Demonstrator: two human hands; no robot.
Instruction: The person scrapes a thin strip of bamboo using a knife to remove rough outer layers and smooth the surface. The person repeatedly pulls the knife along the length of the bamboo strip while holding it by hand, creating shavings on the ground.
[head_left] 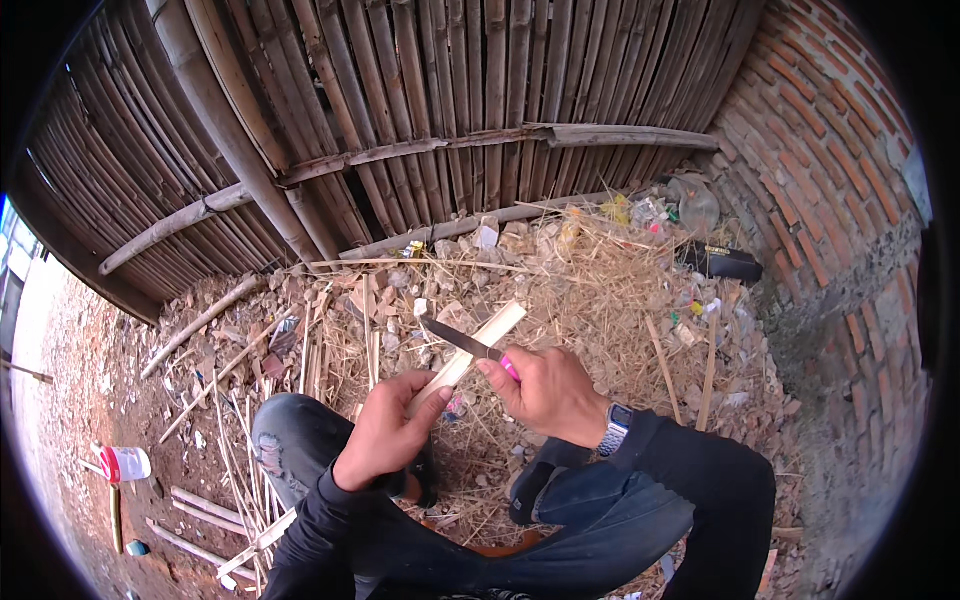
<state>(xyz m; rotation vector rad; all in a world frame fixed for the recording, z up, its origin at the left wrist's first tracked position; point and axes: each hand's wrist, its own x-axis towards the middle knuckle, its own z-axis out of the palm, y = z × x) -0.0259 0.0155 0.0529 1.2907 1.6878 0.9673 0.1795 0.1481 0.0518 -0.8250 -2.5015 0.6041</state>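
Note:
In front of my knees, a pale split bamboo strip [503,323] slants up to the right. My left hand [393,428] grips its lower end, with the thumb along it. My right hand [545,393], a watch on its wrist, is closed round the pink handle of a knife [456,338]. The blade lies across the strip, its tip pointing up and left. Most of the handle is hidden in my right fist. Shavings and straw [590,290] litter the ground beyond the strip.
A bamboo slat wall [470,70] stands ahead and a brick wall [830,150] at the right. Several bamboo strips [235,440] lie by my left knee. A red and white tub [125,464] is at the far left; a black box [720,262] sits by the bricks.

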